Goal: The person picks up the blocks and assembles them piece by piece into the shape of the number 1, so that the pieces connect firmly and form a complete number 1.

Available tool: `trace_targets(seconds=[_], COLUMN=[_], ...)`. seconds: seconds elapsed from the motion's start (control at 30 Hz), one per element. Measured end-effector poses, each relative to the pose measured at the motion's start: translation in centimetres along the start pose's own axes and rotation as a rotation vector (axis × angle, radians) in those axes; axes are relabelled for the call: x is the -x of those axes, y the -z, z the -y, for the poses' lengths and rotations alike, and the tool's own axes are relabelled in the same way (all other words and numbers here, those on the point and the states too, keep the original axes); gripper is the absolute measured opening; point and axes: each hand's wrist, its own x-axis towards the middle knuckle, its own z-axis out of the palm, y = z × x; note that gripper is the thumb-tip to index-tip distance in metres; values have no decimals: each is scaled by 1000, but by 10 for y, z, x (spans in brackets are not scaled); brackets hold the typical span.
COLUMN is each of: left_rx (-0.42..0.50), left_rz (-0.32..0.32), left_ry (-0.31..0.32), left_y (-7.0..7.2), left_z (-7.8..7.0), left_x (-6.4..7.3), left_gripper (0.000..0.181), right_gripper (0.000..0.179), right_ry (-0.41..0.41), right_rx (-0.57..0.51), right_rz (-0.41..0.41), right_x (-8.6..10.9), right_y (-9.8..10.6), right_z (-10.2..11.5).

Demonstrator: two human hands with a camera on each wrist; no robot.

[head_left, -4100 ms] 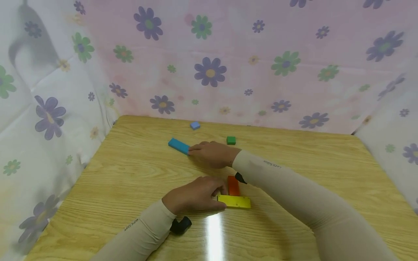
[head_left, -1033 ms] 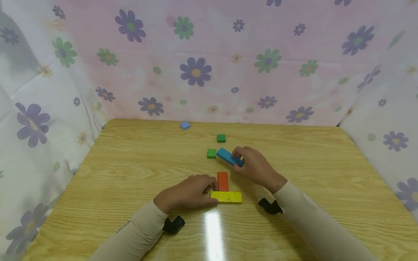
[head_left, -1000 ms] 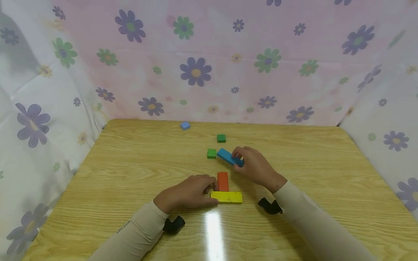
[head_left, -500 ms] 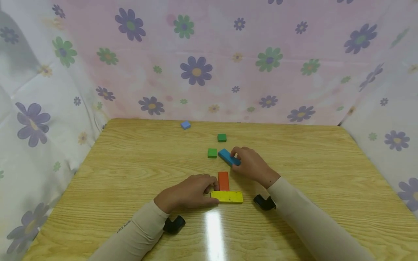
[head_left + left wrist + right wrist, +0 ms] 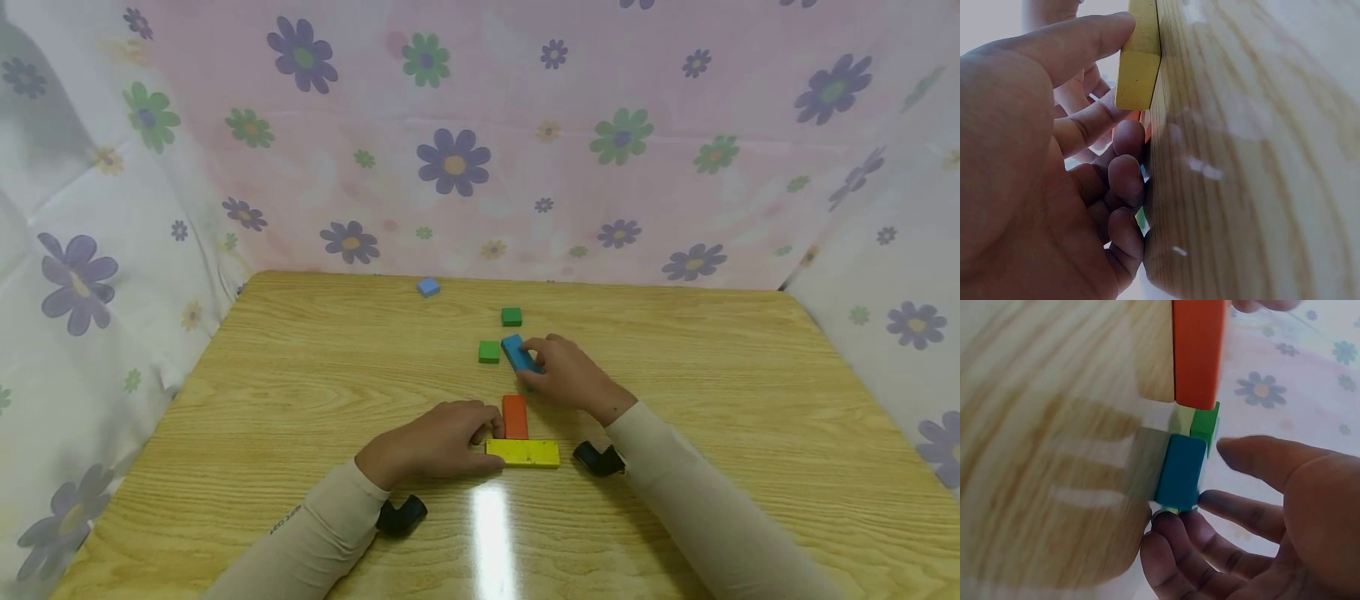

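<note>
My left hand (image 5: 435,446) holds the left end of a yellow block (image 5: 528,452) between thumb and index finger. The left wrist view shows the thumb on the yellow block's near side and the other fingers curled by the tabletop. A red block (image 5: 514,417) stands end-on behind the yellow one, forming a T. Farther back, my right hand (image 5: 573,375) has its thumb and fingers about a blue block (image 5: 517,352), which lies slanted. In the right wrist view the blue block (image 5: 1182,472) shows its end face, fingertips at its lower edge. A light green block (image 5: 489,352) sits just left of it.
A dark green block (image 5: 512,317) lies behind the blue one, and a small pale blue block (image 5: 428,287) is near the back edge of the wooden table (image 5: 315,350). A flowered cloth (image 5: 375,125) hangs behind and at both sides.
The right hand has brought the blue block from the back left to beside the light green block, lately turning it to point more away from me. The left hand has stayed on the yellow block.
</note>
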Motion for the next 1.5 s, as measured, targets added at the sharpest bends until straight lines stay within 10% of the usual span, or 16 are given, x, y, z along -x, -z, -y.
trace_targets(seconds=[1.5], left_rx=[-3], left_rz=[4], left_ry=[-15], left_y=[0], left_z=[-1], left_x=[-1], left_gripper=[25], right_gripper=[58], right_ry=[54], right_rx=[-131], right_rz=[56], right_x=[4], right_y=[-4], right_z=[-4])
